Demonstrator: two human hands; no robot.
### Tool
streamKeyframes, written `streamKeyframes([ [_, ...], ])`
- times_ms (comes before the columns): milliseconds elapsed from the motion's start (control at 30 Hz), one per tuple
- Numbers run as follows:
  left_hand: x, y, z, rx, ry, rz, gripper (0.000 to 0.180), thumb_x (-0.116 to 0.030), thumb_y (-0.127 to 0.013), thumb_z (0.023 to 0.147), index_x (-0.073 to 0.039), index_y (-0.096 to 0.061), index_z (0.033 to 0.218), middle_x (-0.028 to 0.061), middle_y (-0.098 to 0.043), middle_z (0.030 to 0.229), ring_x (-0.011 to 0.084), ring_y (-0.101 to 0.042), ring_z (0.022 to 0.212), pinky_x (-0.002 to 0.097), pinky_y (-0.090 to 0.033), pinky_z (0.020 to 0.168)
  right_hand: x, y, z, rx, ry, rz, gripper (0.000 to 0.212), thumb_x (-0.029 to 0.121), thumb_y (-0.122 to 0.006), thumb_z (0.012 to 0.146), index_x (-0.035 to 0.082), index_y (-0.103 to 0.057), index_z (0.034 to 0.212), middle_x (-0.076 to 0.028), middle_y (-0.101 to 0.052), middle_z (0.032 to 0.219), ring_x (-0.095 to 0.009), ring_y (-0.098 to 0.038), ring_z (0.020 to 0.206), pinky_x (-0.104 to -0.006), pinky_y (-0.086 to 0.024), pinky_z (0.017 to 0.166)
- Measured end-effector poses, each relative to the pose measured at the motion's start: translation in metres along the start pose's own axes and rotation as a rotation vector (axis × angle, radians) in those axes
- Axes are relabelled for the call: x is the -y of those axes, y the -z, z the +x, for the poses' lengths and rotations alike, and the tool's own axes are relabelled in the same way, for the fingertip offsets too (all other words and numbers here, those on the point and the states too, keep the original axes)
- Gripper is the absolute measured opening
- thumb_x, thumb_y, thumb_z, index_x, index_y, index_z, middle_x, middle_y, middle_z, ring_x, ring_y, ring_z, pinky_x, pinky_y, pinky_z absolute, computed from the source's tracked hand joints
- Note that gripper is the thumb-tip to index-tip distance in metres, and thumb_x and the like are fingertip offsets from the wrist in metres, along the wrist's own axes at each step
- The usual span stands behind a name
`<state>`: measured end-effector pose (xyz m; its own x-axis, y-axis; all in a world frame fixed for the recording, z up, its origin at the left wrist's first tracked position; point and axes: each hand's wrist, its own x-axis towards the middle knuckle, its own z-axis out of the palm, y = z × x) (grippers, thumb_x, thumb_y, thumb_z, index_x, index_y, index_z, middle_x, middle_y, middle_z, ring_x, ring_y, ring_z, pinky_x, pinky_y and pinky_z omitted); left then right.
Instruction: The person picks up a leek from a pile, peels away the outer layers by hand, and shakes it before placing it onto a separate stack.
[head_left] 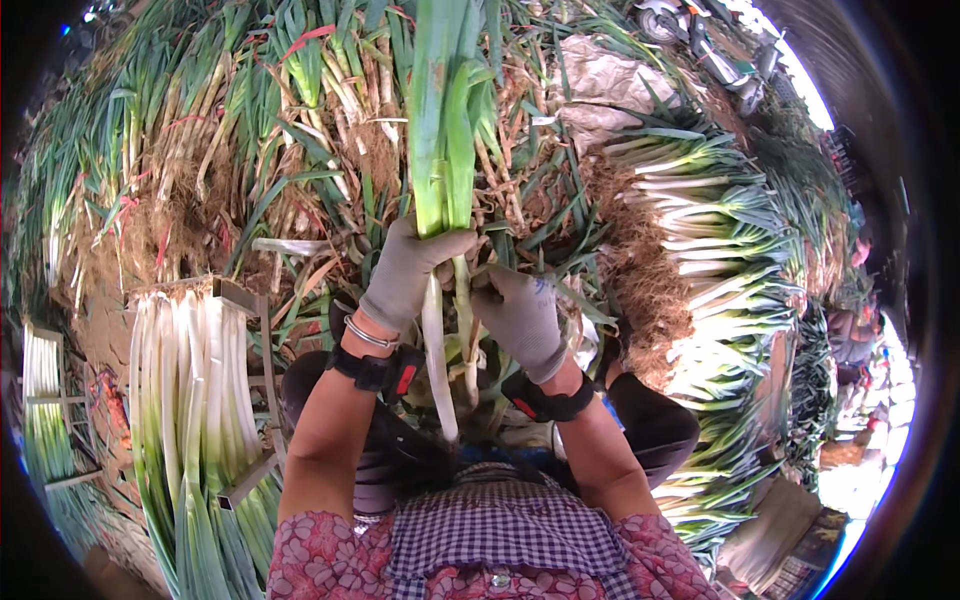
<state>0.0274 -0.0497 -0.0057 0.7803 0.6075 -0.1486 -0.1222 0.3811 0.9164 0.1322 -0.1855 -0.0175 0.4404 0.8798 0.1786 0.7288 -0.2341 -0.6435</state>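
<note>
Clasping green onions (pixel 432 200), person's left hand (pixel 408 272) closed, in front of checked apron (pixel 500 540). Right hand (pixel 524 315) curls beside lower ends (pixel 435 350); cannot tell whether pinching. Onion bundle (pixel 190 380) in metal rack (pixel 266 350), white tips at upper edge.

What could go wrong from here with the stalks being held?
The left hand grips the stalks partway along, so their long leaves could bend or tear. The right hand is close to the thinner stem, which might split under a hard pull. The right knee sits near the stalk pile and could disturb it.
</note>
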Motion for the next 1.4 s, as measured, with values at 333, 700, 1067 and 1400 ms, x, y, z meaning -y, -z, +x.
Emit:
streamKeyframes([
  [333,-0.01,0.012,0.0,0.109,-0.11,-0.235,0.032,-0.018,-0.065,0.082,0.001,-0.061,0.106,0.0073,-0.06,0.075,0.0068,-0.046,0.048,0.0197,-0.037,0.042,-0.003,0.01,-0.018,0.031,-0.413,0.592,0.023,0.02,-0.071,0.084,0.001,-0.069,0.097,-0.008,-0.069,0.076,-0.013,-0.064,0.064,-0.0281,-0.051,0.061],
  [700,-0.022,0.031,0.001,0.126,-0.259,-0.371,0.037,-0.017,-0.066,0.082,0.003,-0.057,0.112,0.0115,-0.059,0.078,0.0095,-0.048,0.049,0.0207,-0.039,0.04,-0.066,-0.008,-0.039,0.134,-0.416,0.137,0.018,0.013,-0.07,0.083,0.006,-0.069,0.099,-0.01,-0.067,0.075,-0.021,-0.066,0.067,-0.0294,-0.05,0.063],
  [1067,-0.011,0.018,0.0,-0.009,-0.175,-0.409,0.032,-0.02,-0.065,0.084,0.004,-0.059,0.104,0.0106,-0.06,0.074,0.0095,-0.045,0.047,0.0211,-0.038,0.043,0.029,-0.005,0.003,-0.138,0.186,0.303,0.038,0.008,-0.078,0.07,0.009,-0.064,0.105,-0.011,-0.065,0.102,-0.028,-0.065,0.085,-0.0358,-0.053,0.072],
  [1400,-0.001,0.015,-0.003,-0.134,-0.116,-0.23,0.034,-0.024,-0.063,0.089,0.0,-0.059,0.111,0.005,-0.058,0.078,0.0075,-0.046,0.054,0.0195,-0.037,0.045,0.016,-0.018,-0.006,-0.165,0.255,0.116,0.022,0.012,-0.076,0.075,0.007,-0.06,0.089,-0.011,-0.063,0.089,-0.027,-0.065,0.075,-0.0366,-0.052,0.065],
])
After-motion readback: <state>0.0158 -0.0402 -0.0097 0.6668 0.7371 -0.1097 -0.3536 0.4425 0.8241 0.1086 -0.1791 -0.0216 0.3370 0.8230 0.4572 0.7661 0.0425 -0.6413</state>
